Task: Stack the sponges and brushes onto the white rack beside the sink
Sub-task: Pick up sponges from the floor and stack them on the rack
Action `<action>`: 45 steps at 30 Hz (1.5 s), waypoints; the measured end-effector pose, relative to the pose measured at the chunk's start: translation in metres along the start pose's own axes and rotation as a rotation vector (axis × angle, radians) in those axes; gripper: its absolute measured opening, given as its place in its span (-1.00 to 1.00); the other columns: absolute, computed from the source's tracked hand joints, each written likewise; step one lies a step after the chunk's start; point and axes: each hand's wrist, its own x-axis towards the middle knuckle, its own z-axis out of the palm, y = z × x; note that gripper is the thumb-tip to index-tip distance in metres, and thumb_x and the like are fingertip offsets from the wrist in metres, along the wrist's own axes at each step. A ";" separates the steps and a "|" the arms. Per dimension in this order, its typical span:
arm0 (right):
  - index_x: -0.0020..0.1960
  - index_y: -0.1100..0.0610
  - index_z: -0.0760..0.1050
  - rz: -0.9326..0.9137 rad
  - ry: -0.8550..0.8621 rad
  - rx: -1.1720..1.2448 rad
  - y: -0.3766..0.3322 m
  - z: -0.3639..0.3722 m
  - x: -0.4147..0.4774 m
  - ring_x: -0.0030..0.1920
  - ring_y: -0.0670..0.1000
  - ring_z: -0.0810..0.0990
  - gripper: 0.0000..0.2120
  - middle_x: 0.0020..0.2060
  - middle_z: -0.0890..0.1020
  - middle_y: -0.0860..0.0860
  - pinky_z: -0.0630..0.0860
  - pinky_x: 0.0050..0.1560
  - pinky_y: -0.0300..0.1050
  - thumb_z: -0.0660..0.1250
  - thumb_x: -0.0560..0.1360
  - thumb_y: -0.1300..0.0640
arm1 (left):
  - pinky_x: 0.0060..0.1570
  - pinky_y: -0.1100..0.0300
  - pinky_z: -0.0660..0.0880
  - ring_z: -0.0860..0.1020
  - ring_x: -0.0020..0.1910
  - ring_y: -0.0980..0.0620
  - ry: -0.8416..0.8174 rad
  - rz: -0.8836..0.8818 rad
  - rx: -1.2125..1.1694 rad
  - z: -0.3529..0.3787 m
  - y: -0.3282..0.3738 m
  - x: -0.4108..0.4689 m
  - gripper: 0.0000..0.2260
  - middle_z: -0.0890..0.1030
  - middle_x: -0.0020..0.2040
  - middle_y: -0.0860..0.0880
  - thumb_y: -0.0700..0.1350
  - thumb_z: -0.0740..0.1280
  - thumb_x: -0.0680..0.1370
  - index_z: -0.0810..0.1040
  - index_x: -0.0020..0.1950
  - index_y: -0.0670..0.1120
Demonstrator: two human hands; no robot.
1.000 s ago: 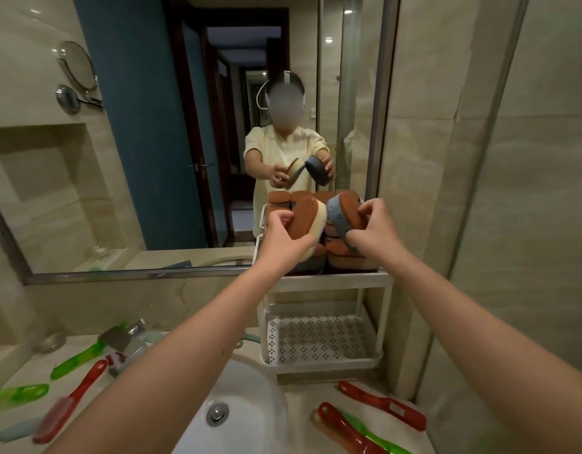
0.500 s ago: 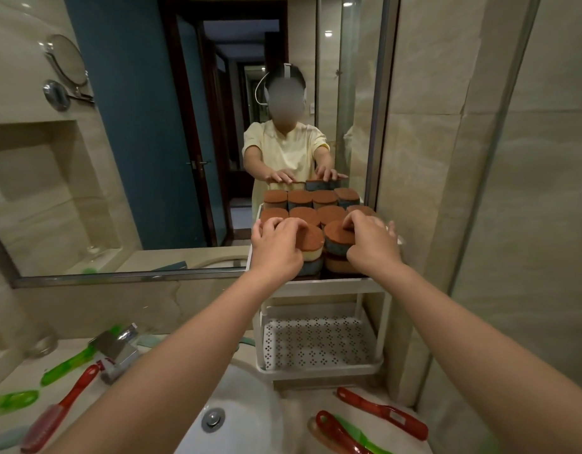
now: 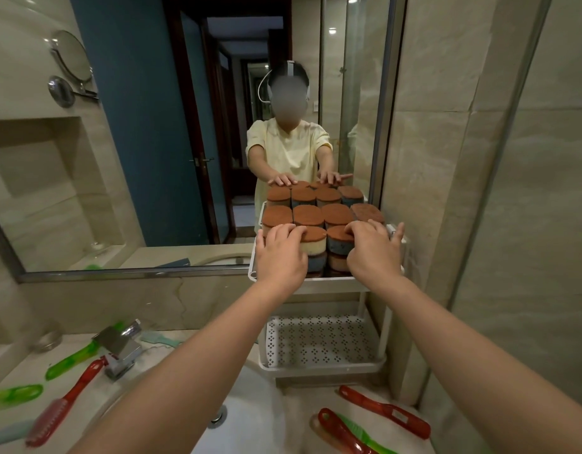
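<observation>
Several round brown-topped sponges (image 3: 307,215) fill the top tier of the white rack (image 3: 329,280), stacked in layers against the mirror. My left hand (image 3: 281,257) rests with flat fingers on the front left sponges, beside a yellow-bodied one (image 3: 313,240). My right hand (image 3: 375,253) lies flat on the front right sponges, next to a blue-bodied one (image 3: 339,244). The rack's perforated lower tier (image 3: 319,339) holds nothing. Red brushes (image 3: 384,410) and a green brush (image 3: 365,438) lie on the counter below the rack.
Left of the white sink (image 3: 250,427) and chrome tap (image 3: 119,345) lie a red brush (image 3: 65,406) and green brushes (image 3: 72,359). A tiled wall stands close on the right of the rack. The mirror behind reflects the person and the sponges.
Each hand held a sponge up in front of the rack a second ago. Both sponges now sit in the front row, and the hands have flattened on top of them.
</observation>
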 end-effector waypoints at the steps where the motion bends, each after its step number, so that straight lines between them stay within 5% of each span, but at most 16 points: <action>1: 0.27 0.01 0.44 -0.010 0.019 0.018 -0.002 -0.001 -0.001 0.50 0.08 0.19 -0.52 0.31 0.49 -0.04 -0.27 0.47 0.33 0.18 0.41 0.34 | 0.50 -0.10 -0.19 0.14 0.50 0.02 -0.008 -0.011 -0.022 -0.001 0.000 -0.001 -0.52 0.32 0.45 0.06 -0.12 0.20 0.55 0.28 0.47 0.05; 4: 0.29 0.03 0.44 -0.069 0.118 0.167 -0.017 -0.005 -0.004 0.48 0.04 0.23 -0.52 0.33 0.47 -0.04 -0.15 0.52 0.25 0.19 0.42 0.33 | 0.48 -0.08 -0.24 0.10 0.52 0.04 0.071 -0.023 -0.095 -0.007 -0.002 -0.009 -0.50 0.31 0.45 0.08 -0.13 0.22 0.52 0.28 0.47 0.04; 7: 0.29 0.07 0.45 -0.169 0.198 0.389 -0.042 -0.011 -0.010 0.40 0.01 0.34 -0.53 0.29 0.50 -0.03 0.14 0.50 0.11 0.21 0.41 0.33 | 0.51 -0.01 -0.02 0.25 0.44 0.07 0.214 -0.040 -0.250 -0.019 -0.009 -0.020 -0.55 0.41 0.36 0.10 -0.17 0.23 0.49 0.37 0.37 0.05; 10: 0.33 0.07 0.41 -0.232 0.196 0.507 -0.075 -0.010 -0.017 0.33 0.00 0.37 -0.51 0.29 0.48 -0.03 0.34 0.34 -0.04 0.21 0.42 0.31 | 0.21 0.20 0.40 0.41 0.25 0.18 0.279 -0.119 -0.472 -0.034 -0.024 -0.035 -0.63 0.45 0.25 0.15 -0.17 0.22 0.51 0.42 0.29 0.10; 15: 0.37 0.06 0.39 -0.305 0.066 0.613 -0.137 0.012 -0.039 0.26 0.02 0.40 -0.50 0.24 0.47 -0.01 0.38 0.28 -0.04 0.24 0.44 0.26 | -0.13 0.39 0.48 0.52 -0.01 0.26 0.393 -0.284 -0.672 -0.062 -0.062 -0.078 -0.63 0.51 0.10 0.19 -0.15 0.21 0.50 0.39 0.10 0.35; 27: 0.37 0.03 0.39 -0.458 -0.510 0.860 -0.287 0.094 -0.161 0.29 -0.02 0.44 -0.53 0.30 0.46 -0.04 0.40 0.32 -0.01 0.29 0.47 0.19 | 0.03 0.07 0.55 0.55 -0.01 0.12 0.653 -0.766 -0.524 -0.120 -0.181 -0.251 -0.68 0.56 0.09 0.09 -0.22 0.23 0.48 0.49 0.07 0.20; 31: 0.35 0.04 0.41 -0.524 -0.657 0.941 -0.337 0.103 -0.212 0.08 -0.12 0.50 -0.51 0.23 0.49 -0.06 0.41 0.16 -0.16 0.27 0.42 0.17 | -0.06 0.25 0.44 0.53 -0.07 0.18 0.734 -0.894 -0.428 -0.146 -0.200 -0.315 -0.67 0.57 0.07 0.12 -0.25 0.24 0.48 0.47 0.06 0.20; 41: 0.39 0.05 0.37 -0.820 -0.989 0.969 -0.430 0.102 -0.356 0.28 0.00 0.46 -0.50 0.30 0.44 0.00 0.41 0.31 -0.05 0.27 0.46 0.23 | -0.16 0.41 0.46 0.53 -0.11 0.29 0.950 -1.203 -0.199 -0.207 -0.204 -0.476 -0.65 0.55 0.05 0.17 -0.25 0.22 0.50 0.48 0.01 0.24; 45: 0.42 0.02 0.34 -0.959 -1.087 0.952 -0.459 0.091 -0.421 0.36 -0.03 0.40 -0.49 0.36 0.42 -0.03 0.36 0.40 -0.05 0.27 0.49 0.19 | -0.09 0.32 0.48 0.54 -0.10 0.22 1.017 -1.308 -0.095 -0.225 -0.193 -0.542 -0.62 0.53 0.05 0.17 -0.25 0.24 0.50 0.44 0.00 0.29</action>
